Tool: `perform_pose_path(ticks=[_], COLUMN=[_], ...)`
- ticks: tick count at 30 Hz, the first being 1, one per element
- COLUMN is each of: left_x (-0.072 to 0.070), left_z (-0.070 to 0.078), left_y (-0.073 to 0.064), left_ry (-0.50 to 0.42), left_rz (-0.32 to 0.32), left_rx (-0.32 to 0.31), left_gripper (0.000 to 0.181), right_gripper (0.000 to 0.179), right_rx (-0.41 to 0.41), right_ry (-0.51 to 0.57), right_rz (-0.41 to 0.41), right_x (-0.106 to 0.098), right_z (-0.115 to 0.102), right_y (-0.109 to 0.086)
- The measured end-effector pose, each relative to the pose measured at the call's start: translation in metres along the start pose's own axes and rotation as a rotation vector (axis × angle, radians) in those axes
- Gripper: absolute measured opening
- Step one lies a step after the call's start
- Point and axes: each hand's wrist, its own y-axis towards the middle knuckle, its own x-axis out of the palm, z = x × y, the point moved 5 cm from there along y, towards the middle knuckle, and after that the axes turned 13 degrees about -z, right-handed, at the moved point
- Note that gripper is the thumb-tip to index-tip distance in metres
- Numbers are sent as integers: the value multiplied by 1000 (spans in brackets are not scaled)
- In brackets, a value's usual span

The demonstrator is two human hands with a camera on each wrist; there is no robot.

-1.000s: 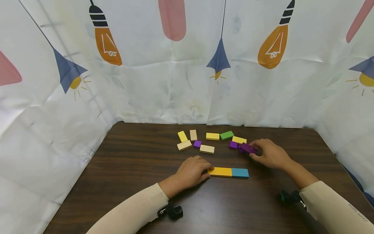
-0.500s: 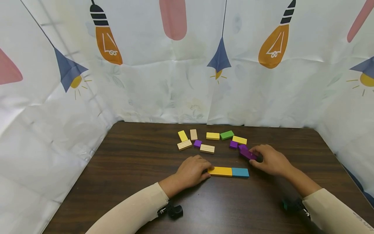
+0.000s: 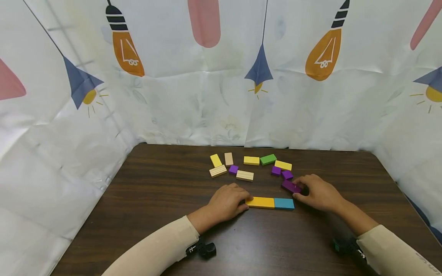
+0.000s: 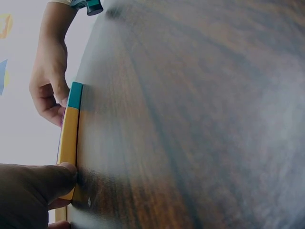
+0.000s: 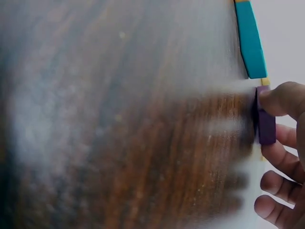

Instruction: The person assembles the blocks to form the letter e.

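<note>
A long orange-yellow block (image 3: 262,202) lies end to end with a blue block (image 3: 284,204) on the table. My left hand (image 3: 226,203) pinches the left end of the orange-yellow block, thumb on the near side, as the left wrist view shows its thumb (image 4: 62,176). Behind the blue block's right end, my right hand (image 3: 319,191) pinches a purple block (image 3: 291,186) between thumb and fingers. In the right wrist view that purple block (image 5: 266,115) sits just past the end of the blue block (image 5: 251,40), with a gap between them.
Behind the hands lie loose blocks: small purple ones (image 3: 287,175), yellow ones (image 3: 251,160), a green one (image 3: 268,159) and plain wooden ones (image 3: 244,176). A printed white curtain (image 3: 207,103) stands along the back edge of the brown table (image 3: 138,199).
My right hand has brought the purple block nearer to me, away from the small purple block, and turned it slightly. The left hand and the orange-yellow and blue blocks have stayed put.
</note>
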Motion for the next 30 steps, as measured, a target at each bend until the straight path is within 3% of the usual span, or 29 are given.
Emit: perform_pose_path(ticks=[11, 30], left_x=[0, 1], left_z=[0, 0], left_y=[0, -1], left_ry=[-8, -18], left_rz=[-4, 2], left_rx=[-7, -6], left_gripper=[23, 23], right_gripper=[32, 31], right_rx=[-95, -88], right_ry=[3, 30], right_rz=[-21, -17], right_x=[0, 3], right_z=[-3, -5], right_y=[-3, -2])
